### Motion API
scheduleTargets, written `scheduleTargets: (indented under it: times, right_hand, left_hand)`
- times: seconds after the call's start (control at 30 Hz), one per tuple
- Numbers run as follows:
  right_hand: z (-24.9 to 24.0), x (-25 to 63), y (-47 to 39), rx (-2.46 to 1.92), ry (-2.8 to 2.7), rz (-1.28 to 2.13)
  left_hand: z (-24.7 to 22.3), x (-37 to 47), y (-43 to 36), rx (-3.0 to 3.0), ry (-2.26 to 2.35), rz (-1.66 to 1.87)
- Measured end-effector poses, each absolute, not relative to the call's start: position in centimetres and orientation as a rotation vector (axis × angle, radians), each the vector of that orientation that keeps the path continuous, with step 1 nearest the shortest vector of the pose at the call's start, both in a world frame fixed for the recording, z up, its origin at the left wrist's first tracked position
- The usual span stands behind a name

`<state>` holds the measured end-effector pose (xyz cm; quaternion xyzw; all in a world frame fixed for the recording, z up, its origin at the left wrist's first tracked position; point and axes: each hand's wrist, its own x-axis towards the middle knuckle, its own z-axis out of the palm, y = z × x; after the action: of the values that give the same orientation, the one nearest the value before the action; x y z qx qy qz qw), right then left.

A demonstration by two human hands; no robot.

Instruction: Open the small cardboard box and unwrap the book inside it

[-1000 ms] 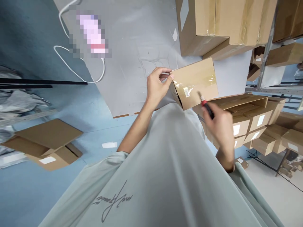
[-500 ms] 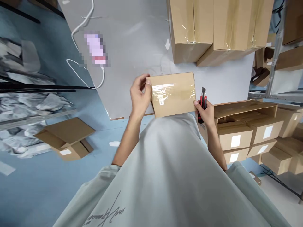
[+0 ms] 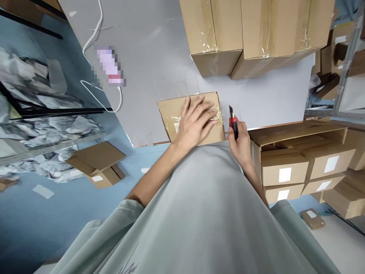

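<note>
The left hand [image 3: 196,121] partly hides the box [image 3: 171,109], and pixelation blurs a pinkish object [image 3: 110,65] beyond telling.

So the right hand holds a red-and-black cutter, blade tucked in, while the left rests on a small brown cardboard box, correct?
No: the dark blade is out, as the head view shows. The right hand holds the red-and-black cutter, and the left hand rests on the brown cardboard box.

Two hands [image 3: 194,123] [image 3: 241,141], one utility knife [image 3: 234,126]
</note>
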<state>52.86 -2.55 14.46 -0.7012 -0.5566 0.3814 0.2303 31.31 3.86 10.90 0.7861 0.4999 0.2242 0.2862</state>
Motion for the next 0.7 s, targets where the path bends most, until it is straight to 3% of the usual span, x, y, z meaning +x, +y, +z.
scheduleTargets:
  times: [0.17,0.7]
  right_hand:
    - [15.9,51.8,-1.5,-1.951,-1.765,0.878]
    - [17.1,48.5,0.0,-2.16,-1.816,0.94]
  left_hand:
    - [10.5,31.1,3.7,2.078,1.332,0.608]
    - [10.3,31.6,4.0,1.754,1.271,0.732]
